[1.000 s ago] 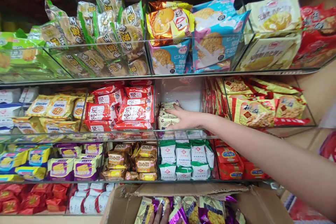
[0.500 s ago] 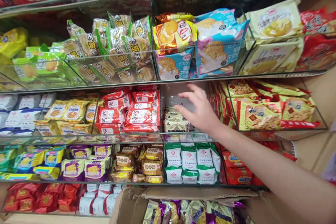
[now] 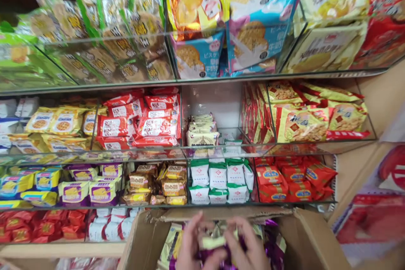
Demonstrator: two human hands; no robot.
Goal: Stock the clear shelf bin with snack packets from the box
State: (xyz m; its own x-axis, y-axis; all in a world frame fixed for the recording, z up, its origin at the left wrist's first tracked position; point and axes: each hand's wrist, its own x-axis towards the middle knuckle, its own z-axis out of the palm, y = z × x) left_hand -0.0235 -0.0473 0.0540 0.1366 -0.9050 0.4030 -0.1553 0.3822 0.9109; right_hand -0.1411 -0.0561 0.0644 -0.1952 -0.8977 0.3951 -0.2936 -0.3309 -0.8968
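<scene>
Both hands are low in the frame, over an open cardboard box [image 3: 311, 236] of biscuit packets in purple and cream wrappers [image 3: 172, 240]. My left hand [image 3: 188, 247], blurred, curls its fingers around the left side of a pale biscuit packet [image 3: 213, 242]. From the opposite side, the bent fingers of my right hand [image 3: 248, 244] meet the same packet. Motion blur and the fingers hide much of it. Above, in the middle shelf compartment, stands a short row of small cream packets [image 3: 202, 135], with bare space behind and beside it.
Glass dividers and shelf fronts [image 3: 221, 150] separate the compartments. Red packets [image 3: 158, 124] lie left of the cream row, and red-gold packets [image 3: 303, 122] lie right. White-green packets [image 3: 218, 177] are below, blue biscuit packs [image 3: 256, 42] above. A wooden side panel [image 3: 363, 156] bounds the right.
My right hand has come down from the middle shelf compartment into the box beside my left hand. The view has shifted, showing more of the box and both hands.
</scene>
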